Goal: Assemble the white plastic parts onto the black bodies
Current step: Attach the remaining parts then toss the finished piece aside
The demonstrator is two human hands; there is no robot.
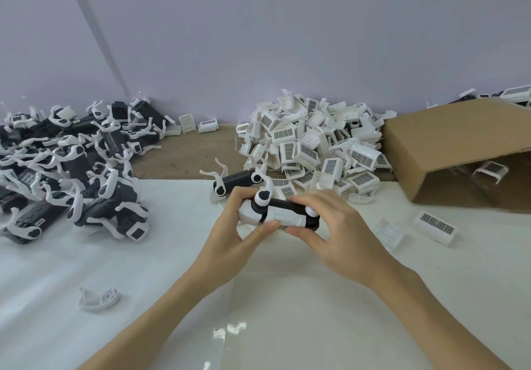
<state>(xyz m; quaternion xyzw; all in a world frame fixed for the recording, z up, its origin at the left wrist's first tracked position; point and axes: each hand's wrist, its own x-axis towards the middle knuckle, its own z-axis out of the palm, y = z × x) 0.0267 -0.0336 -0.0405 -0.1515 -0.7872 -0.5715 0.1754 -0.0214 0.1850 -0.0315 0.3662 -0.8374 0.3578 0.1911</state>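
Nearest on the white worktop (287, 298) there's a lone white bracket piece (99, 300) lying well off to the left of the black body (283, 206), which both hands hold up just above the sheet: left hand (230, 226) has its grip curled round the white end, right hand (339, 226) has its grip pinching the white plastic part (284, 217) against the body's side. Just behind the black body lies another black body with white arms (235, 181), and a couple of loose white grille parts (435, 226) sit to its right. Further back, the finished pile (69, 163) is to its far left, the heap of white parts (313, 145) right behind it, and the cardboard box (459, 145) tipped over to its far right.
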